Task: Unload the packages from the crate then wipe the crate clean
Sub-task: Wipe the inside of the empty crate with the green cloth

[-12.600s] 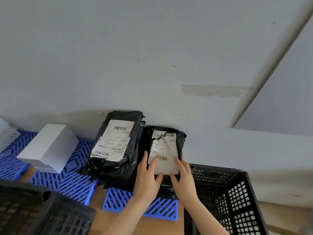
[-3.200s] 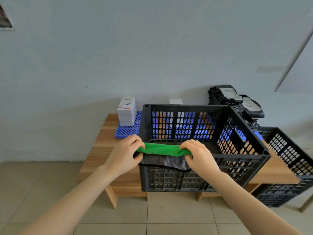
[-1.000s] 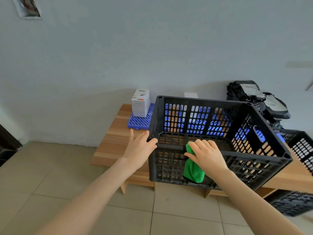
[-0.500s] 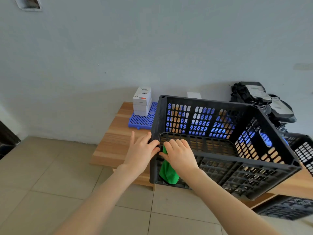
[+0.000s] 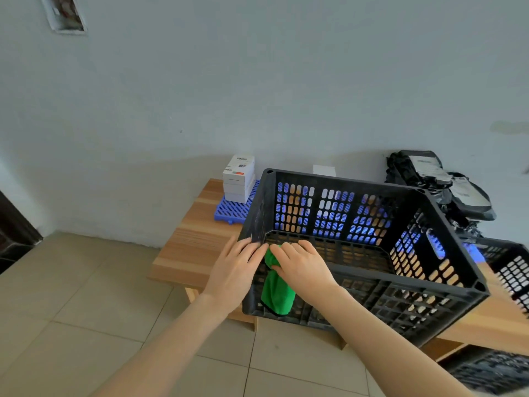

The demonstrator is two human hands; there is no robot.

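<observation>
Crate [image 5: 429, 253] on the bench [image 5: 194, 239], unloaded (packages [image 5: 429, 170] lie beyond it, by the wall). We clench the right grip [image 5: 300, 267] on the cloth [image 5: 276, 290], draped over the near rim so that, we judge, both faces get wiped. The left grip [image 5: 237, 270] lies flat and released against the corner, probably to steady the crate.

Matt plastic crate [image 5: 337, 181]; cloth rag [image 5: 276, 293]; wood bench [image 5: 194, 239]
</observation>
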